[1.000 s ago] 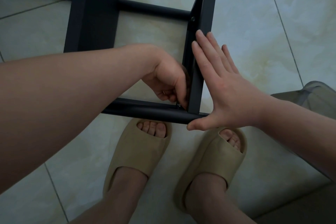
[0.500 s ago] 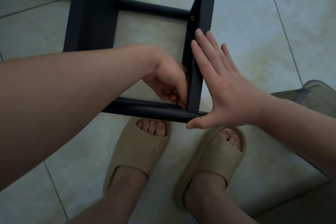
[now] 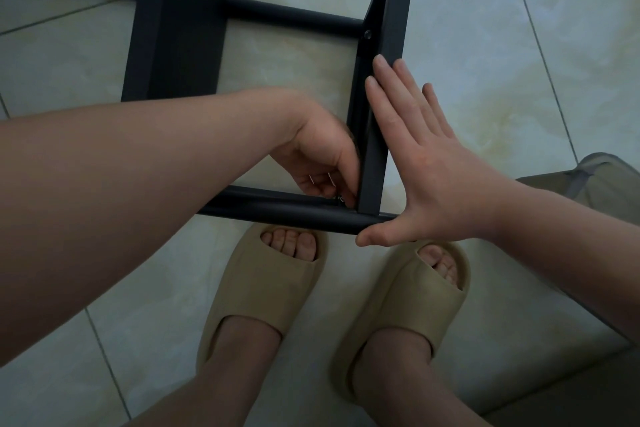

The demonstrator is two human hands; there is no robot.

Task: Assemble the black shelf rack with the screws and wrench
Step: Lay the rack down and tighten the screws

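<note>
The black shelf rack (image 3: 183, 28), matte round tubes joined by flat bars, lies on the tiled floor (image 3: 519, 80). The left grip (image 3: 322, 163) curls round a small metal part (image 3: 341, 198) at the rack's near corner. The right grip (image 3: 426, 177), spread flat, presses the crossbar (image 3: 375, 156).

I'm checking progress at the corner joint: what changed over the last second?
Nothing visibly changed. The left hand keeps its curled fingers at the corner joint of the black rack; the right hand stays flat against the upright bar, thumb by the lower tube.
</note>
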